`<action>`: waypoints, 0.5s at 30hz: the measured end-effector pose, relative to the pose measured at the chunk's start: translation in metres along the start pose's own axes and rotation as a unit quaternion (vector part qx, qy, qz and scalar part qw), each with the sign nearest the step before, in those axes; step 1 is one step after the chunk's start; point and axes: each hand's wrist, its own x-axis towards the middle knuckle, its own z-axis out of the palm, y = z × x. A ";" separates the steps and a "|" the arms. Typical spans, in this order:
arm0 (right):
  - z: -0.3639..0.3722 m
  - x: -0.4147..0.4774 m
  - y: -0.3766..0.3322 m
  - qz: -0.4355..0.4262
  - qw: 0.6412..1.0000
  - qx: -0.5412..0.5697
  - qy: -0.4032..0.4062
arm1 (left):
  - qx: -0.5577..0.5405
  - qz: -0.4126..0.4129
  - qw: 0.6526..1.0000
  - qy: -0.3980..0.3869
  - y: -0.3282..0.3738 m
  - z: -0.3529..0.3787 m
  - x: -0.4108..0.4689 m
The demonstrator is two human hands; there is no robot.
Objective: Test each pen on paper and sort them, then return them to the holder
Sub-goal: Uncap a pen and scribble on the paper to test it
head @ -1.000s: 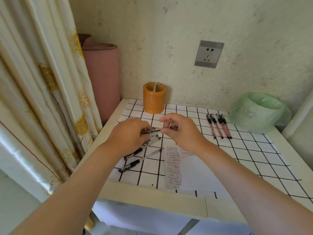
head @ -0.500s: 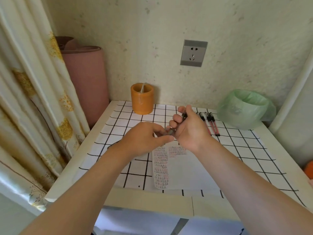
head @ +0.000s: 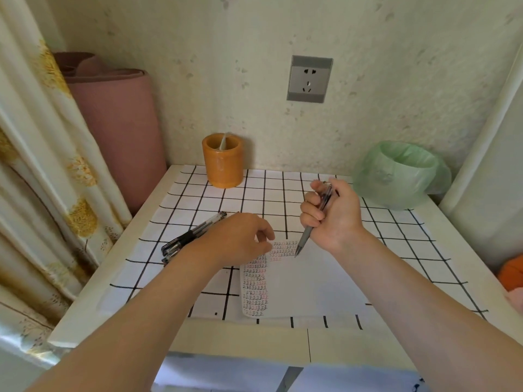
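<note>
Your right hand (head: 332, 219) grips the pen (head: 304, 239) steeply tilted, tip pointing down-left and almost on the paper (head: 311, 281) beside the written rows (head: 256, 287), while your left hand (head: 237, 239) rests curled at the sheet's corner, whether holding anything I cannot tell

Grips now apart, right grip (head: 334, 216) alone holds pen (head: 325, 198), tip lowered to paper (head: 311, 284), left grip (head: 240, 239) off the pen, shifted left to paper's corner.
</note>
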 end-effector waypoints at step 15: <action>-0.030 0.000 -0.001 0.063 0.950 -0.293 -0.086 | 0.146 0.016 0.988 -0.039 -0.003 0.011 0.011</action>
